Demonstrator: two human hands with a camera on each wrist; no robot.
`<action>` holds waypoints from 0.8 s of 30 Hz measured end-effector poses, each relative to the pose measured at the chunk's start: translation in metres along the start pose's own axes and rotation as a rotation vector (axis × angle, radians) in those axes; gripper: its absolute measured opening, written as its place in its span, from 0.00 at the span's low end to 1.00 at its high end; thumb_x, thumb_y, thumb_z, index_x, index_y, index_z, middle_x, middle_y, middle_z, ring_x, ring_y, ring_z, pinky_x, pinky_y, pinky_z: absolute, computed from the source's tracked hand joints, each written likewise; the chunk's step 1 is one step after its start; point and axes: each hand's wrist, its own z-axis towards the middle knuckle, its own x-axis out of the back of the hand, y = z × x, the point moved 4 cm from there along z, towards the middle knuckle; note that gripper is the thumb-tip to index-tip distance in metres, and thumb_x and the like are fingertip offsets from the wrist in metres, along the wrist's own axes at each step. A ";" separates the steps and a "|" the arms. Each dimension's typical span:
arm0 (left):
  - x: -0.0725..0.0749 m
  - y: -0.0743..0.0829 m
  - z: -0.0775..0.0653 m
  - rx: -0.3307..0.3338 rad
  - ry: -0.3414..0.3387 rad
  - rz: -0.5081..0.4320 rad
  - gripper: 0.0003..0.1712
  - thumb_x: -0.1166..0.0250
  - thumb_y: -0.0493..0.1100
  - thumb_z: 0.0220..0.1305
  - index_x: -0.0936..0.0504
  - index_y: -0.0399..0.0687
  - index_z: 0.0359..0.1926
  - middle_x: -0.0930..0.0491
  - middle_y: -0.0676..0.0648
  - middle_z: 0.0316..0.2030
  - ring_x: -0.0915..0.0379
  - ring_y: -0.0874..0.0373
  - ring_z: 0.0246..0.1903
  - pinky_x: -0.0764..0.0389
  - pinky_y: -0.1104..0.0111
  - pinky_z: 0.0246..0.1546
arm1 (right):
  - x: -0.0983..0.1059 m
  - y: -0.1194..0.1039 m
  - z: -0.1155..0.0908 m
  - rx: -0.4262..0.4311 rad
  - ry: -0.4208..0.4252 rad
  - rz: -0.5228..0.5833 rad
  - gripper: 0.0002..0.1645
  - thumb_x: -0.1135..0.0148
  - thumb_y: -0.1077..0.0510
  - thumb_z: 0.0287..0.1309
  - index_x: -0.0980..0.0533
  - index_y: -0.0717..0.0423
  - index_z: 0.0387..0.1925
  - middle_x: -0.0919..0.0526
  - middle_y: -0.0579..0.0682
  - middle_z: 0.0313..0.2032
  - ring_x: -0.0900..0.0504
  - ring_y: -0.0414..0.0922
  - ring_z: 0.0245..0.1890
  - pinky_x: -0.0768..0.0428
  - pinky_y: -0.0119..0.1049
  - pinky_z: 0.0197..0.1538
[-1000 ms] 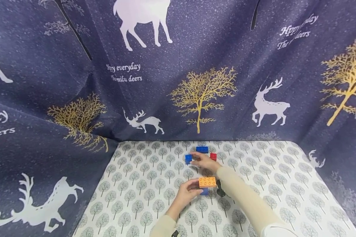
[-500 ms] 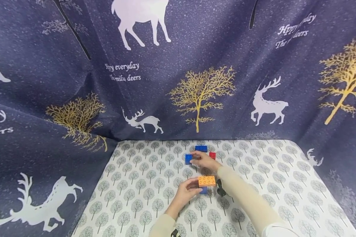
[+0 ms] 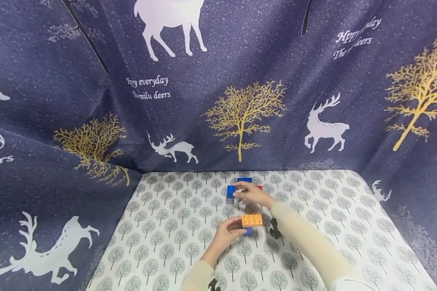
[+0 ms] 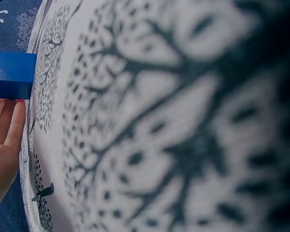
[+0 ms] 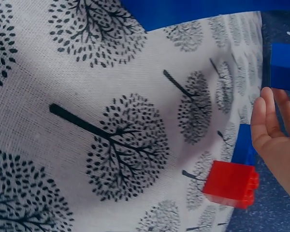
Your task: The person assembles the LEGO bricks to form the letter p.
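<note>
My left hand [image 3: 225, 235] grips a small stack, an orange building brick [image 3: 252, 220] on top of a blue one [image 3: 248, 232], from its left side. In the left wrist view, its fingers are at a blue brick [image 4: 12, 72] by the left edge. Farther back, my right hand [image 3: 254, 195] pinches a smaller blue brick [image 3: 231, 192] at the fingertips, with a shadow on the cloth below it. The right wrist view shows this blue brick [image 5: 284, 66] at the right edge, above the curled fingers.
A red brick [image 5: 227, 183] lies beyond the right hand, mostly covered by it in the head view. Another blue brick [image 3: 244, 179] lies near the table's back edge. The table [image 3: 175, 242] wears a tree-patterned cloth, and a dark deer-print curtain [image 3: 218, 64] hangs behind.
My right hand has lifted slightly with its blue brick and now covers more of the red brick. The left hand keeps its grip on the stack. The head view has shifted a little.
</note>
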 end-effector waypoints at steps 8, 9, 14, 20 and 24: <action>-0.001 0.003 -0.001 0.032 0.006 -0.002 0.24 0.32 0.32 0.57 0.23 0.38 0.56 0.20 0.37 0.50 0.23 0.43 0.50 0.19 0.72 0.48 | 0.008 -0.008 -0.011 0.016 -0.005 -0.014 0.33 0.38 0.48 0.63 0.33 0.53 0.66 0.26 0.56 0.59 0.21 0.49 0.50 0.21 0.56 0.51; -0.001 0.007 -0.002 0.023 0.007 -0.001 0.24 0.32 0.32 0.57 0.23 0.37 0.55 0.20 0.36 0.49 0.23 0.42 0.50 0.19 0.72 0.48 | 0.009 -0.008 -0.012 0.016 -0.001 -0.018 0.33 0.38 0.48 0.62 0.33 0.52 0.66 0.26 0.56 0.59 0.21 0.49 0.50 0.21 0.56 0.52; 0.000 0.024 -0.006 0.004 -0.005 -0.016 0.24 0.32 0.31 0.56 0.24 0.32 0.54 0.21 0.33 0.49 0.23 0.38 0.49 0.19 0.72 0.48 | 0.013 -0.010 -0.020 0.025 0.016 -0.022 0.34 0.38 0.47 0.63 0.34 0.53 0.67 0.26 0.56 0.59 0.23 0.50 0.52 0.21 0.51 0.53; 0.001 0.030 -0.007 -0.019 -0.019 -0.006 0.24 0.32 0.31 0.57 0.24 0.31 0.55 0.20 0.33 0.47 0.21 0.42 0.47 0.18 0.70 0.47 | 0.017 -0.016 -0.031 0.054 0.046 0.021 0.33 0.37 0.48 0.62 0.32 0.53 0.65 0.24 0.54 0.57 0.23 0.50 0.54 0.21 0.45 0.56; 0.001 0.029 -0.007 -0.011 -0.020 -0.002 0.24 0.32 0.31 0.57 0.24 0.33 0.55 0.20 0.33 0.48 0.22 0.40 0.47 0.18 0.70 0.48 | 0.021 -0.018 -0.041 0.062 0.078 0.035 0.32 0.36 0.48 0.60 0.31 0.52 0.64 0.23 0.53 0.56 0.23 0.51 0.55 0.21 0.45 0.56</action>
